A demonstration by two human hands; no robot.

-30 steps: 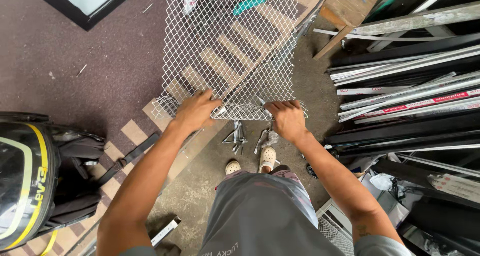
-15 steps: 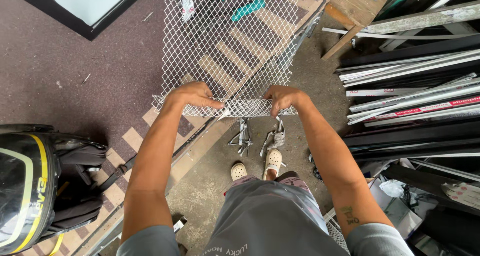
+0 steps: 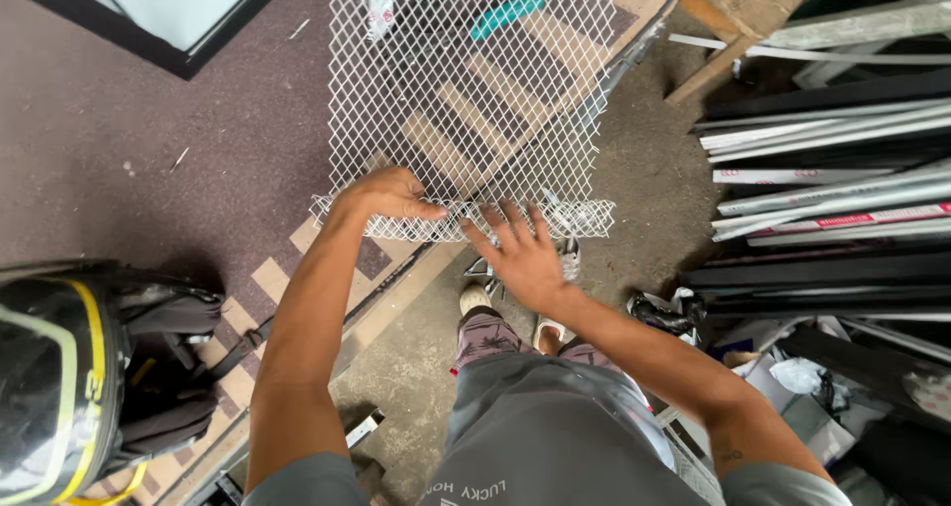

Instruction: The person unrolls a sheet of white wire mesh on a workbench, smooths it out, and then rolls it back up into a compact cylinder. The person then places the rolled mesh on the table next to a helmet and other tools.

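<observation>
The mesh (image 3: 466,100), a white expanded-metal sheet, lies flat across the upper middle of the view, running from 12 o'clock down to its folded near edge just above the centre. The left hand (image 3: 388,195) sits on that edge at about 10 o'clock from the centre, its fingers (image 3: 421,209) curled together and pinched on the rolled rim, thumb tucked under where it cannot be seen. The right hand (image 3: 525,258) is at the centre, palm down, its fingers (image 3: 495,224) spread wide apart and flat; the tips rest on the folded edge without closing on it. Below the hands, at 6 o'clock, are sandalled feet (image 3: 477,298) on a dusty floor (image 3: 634,150). A helmet (image 3: 50,377) sits at 8 o'clock, and stacked metal strips (image 3: 832,189) fill 3 o'clock.
</observation>
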